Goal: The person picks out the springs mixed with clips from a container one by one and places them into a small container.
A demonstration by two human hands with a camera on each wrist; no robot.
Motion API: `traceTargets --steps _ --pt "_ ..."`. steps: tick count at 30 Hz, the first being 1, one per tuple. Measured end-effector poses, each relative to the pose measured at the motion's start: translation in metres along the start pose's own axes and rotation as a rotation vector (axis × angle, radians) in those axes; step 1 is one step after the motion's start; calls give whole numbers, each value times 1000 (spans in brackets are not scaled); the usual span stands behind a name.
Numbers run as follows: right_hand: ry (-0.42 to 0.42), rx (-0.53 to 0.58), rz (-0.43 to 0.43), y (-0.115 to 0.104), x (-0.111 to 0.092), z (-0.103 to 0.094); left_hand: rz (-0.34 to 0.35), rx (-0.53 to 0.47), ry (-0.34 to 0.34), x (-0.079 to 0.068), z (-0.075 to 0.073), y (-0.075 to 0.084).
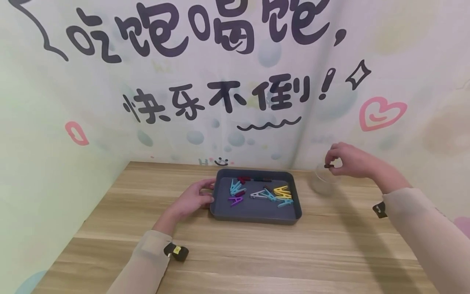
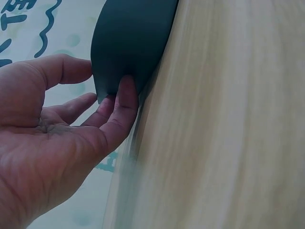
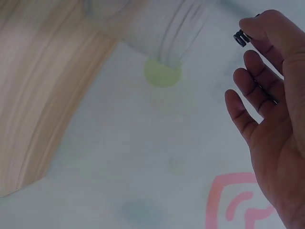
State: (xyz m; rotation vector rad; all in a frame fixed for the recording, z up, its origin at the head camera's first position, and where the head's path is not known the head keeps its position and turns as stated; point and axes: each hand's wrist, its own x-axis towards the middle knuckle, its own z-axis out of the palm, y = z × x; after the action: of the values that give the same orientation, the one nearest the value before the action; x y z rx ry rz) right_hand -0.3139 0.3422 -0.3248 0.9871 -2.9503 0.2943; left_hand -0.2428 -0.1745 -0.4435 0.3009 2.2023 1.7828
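At the near edge, pale wood-look table; two light sleeves come in over it, a black tab at the left cuff. Further in, the grey tray. Left hand at its left end: fingers a little bent and apart, tips touching the outer wall. Light steadying looks enough here; a hard push could slide the tray sideways.

Inside the tray: clothespins in teal, purple, white and yellow, plus short dark red pieces and other dark ones (too small to name surely).

Right of the tray and apart from it, a clear jar stands on the table. Right hand at its mouth: thumb and forefinger pinch a small dark piece, ribbed in the right wrist view; the remaining fingers curl loosely, separate. Judged best: grip by one end, piece centred over the mouth, knuckles clear of the rim, since a knock could tip so light-looking a jar.

Behind all, a pale printed wall.
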Motion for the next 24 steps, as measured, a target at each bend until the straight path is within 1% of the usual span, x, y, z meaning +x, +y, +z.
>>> traceTargets --steps 9,12,21,24 --pt "-37 -1 61 16 -3 12 3 -9 -5 1 1 1" --pt "-42 -4 66 18 -2 15 5 -10 -9 2 0 -1" --pt "-39 -26 45 24 0 23 12 1 -6 1 0 -1" --pt "-50 -27 62 24 2 25 7 -3 -4 1 0 -2"
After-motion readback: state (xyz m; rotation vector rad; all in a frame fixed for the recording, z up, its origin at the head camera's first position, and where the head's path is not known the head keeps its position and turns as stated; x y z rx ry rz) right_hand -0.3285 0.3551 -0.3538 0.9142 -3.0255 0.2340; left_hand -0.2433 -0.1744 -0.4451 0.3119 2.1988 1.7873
